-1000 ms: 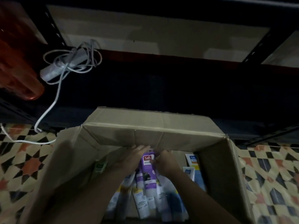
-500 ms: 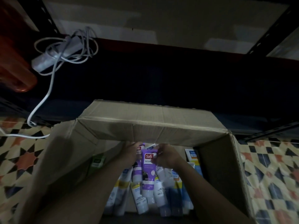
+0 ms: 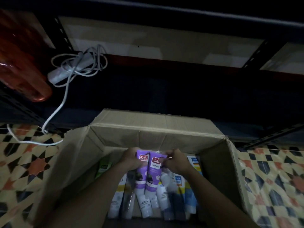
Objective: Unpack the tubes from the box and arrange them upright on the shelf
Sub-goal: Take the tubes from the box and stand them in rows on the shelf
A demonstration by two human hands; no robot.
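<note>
We find the scene dim: the shelf (image 3: 181, 96) is nearly black and the forearms (image 3: 79, 203) sink into shadow. The purple tubes (image 3: 153, 171) and the far wall of the box (image 3: 164, 139) catch most light, with glare on the orange container (image 3: 21, 63). Detail is soft and grainy; lines bow near the corners.

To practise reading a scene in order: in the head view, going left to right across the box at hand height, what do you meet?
green tube → left hand → left purple tube → right purple tube → right hand → white-and-blue pack
</note>
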